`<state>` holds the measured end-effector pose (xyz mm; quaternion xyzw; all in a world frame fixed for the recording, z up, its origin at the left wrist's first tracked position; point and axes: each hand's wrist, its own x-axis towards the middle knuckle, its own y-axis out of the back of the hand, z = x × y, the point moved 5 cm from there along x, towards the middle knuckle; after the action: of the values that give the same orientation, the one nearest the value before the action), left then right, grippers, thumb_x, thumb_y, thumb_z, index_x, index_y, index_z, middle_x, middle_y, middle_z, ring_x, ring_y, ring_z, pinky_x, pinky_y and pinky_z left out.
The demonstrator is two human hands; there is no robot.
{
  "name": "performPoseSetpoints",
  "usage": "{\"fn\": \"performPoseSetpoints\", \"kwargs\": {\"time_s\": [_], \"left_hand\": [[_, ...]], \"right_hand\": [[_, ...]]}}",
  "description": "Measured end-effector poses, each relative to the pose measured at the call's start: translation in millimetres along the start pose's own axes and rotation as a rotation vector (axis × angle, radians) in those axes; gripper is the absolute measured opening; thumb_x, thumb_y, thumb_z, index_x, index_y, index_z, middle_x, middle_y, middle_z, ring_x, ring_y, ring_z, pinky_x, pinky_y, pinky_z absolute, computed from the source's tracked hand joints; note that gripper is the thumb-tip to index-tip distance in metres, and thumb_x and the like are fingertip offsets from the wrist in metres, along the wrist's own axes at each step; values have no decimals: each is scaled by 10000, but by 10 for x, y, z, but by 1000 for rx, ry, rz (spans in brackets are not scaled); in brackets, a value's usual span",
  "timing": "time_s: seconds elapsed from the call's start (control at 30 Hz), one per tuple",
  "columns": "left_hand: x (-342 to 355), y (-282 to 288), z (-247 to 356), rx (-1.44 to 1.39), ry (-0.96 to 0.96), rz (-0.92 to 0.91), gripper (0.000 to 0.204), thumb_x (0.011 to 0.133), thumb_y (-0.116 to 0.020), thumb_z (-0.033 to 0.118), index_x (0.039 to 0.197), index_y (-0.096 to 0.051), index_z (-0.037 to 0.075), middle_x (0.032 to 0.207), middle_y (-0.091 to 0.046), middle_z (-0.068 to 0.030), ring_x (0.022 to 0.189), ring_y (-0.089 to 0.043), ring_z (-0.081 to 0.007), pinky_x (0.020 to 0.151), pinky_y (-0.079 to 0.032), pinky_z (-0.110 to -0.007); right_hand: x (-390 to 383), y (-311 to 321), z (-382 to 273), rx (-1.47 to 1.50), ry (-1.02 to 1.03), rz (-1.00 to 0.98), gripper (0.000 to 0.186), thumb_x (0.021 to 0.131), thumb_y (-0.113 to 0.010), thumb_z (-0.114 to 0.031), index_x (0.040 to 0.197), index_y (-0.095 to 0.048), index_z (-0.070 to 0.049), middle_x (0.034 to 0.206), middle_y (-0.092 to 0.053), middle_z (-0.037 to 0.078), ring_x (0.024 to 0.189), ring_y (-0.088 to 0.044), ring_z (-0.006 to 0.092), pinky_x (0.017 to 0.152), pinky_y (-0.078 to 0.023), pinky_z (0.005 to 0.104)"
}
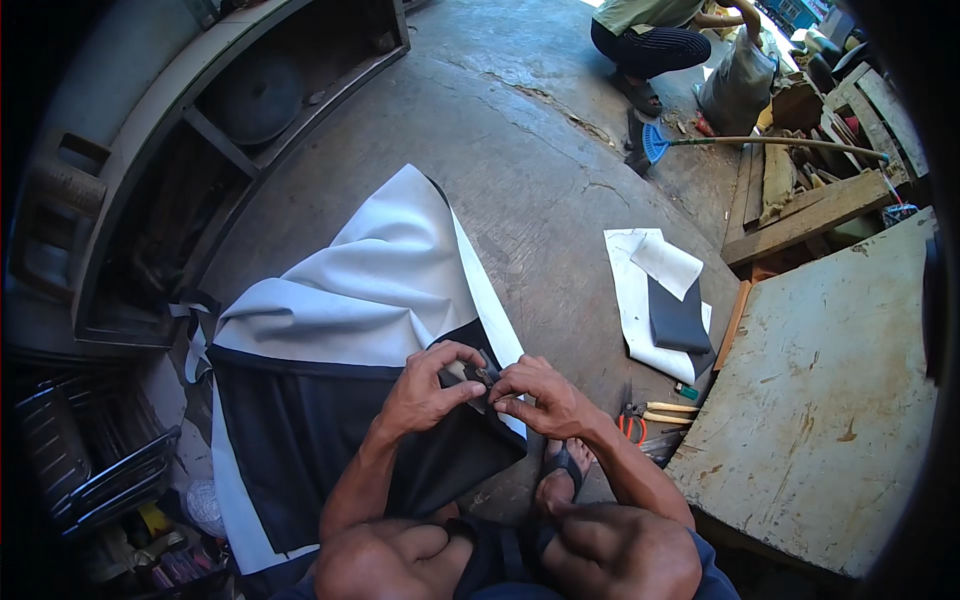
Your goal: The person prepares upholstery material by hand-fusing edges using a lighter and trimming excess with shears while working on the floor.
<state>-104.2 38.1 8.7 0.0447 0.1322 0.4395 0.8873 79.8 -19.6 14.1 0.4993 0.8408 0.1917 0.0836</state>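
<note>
My left hand [418,392] is closed around a small dark object [477,376] with a pale part; its kind I cannot make out. Close beside it my right hand [541,394] has its fingertips pinched together, and what sits between them is too small to tell. Both hands are over a large sheet [300,410], black on one side and white on the other, like leatherette. Its far part is folded and rumpled with the white side up [370,270]. The sheet spreads on the floor in front of me and to my left.
White and black sheet offcuts [625,290] lie to the right. Nearer are orange-handled scissors [632,425] and a yellow-handled tool [668,412], beside a worn board [815,390]. A frame cabinet [200,140] stands far left. Far right, a person [655,40] squats by a sack [738,85] and rake [656,143].
</note>
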Motion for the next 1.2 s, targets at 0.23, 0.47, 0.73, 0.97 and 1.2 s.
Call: {"fn": "performPoseSetpoints", "kwargs": {"time_s": [0.23, 0.47, 0.73, 0.97, 1.2], "left_hand": [[1, 23, 42, 13, 95, -34, 218, 855, -774, 153, 1005, -696, 15, 935, -721, -85, 816, -669, -178, 743, -509, -346], [97, -14, 98, 145, -8, -14, 205, 867, -753, 137, 1018, -692, 13, 828, -707, -116, 733, -648, -194, 707, -508, -344], [70, 18, 260, 187, 8, -60, 228, 856, -764, 133, 1030, -669, 20, 950, -700, -148, 801, -673, -264, 746, -510, -373], [71, -19, 313, 335, -22, -79, 185, 862, -727, 99, 980, -615, 11, 937, -647, -166, 834, -650, -360, 774, -508, -426], [90, 107, 418, 437, -113, -207, 169, 868, -711, 87, 971, -603, 8, 942, -651, -185, 902, -649, -399, 800, -504, -461]], "right_hand": [[-7, 5, -6, -14, -14, -12, 118, 945, -699, -150, 1046, -697, -90, 981, -670, 44, 965, -579, 238, 921, -379, 391], [-68, 50, 33, -38, -32, -2, 118, 939, -701, -145, 1039, -692, -85, 982, -666, 48, 964, -579, 245, 915, -384, 390], [-24, 26, 1, -33, 4, 24, 104, 937, -701, -138, 1023, -680, -84, 955, -656, 48, 942, -573, 249, 900, -383, 395], [-30, 13, -33, -49, -2, 17, 103, 941, -694, -136, 1024, -672, -81, 957, -655, 49, 934, -569, 253, 897, -379, 394], [4, -35, -59, -48, 66, 44, 93, 917, -676, -119, 1010, -665, -115, 948, -646, 19, 886, -540, 250, 817, -368, 394]]}}
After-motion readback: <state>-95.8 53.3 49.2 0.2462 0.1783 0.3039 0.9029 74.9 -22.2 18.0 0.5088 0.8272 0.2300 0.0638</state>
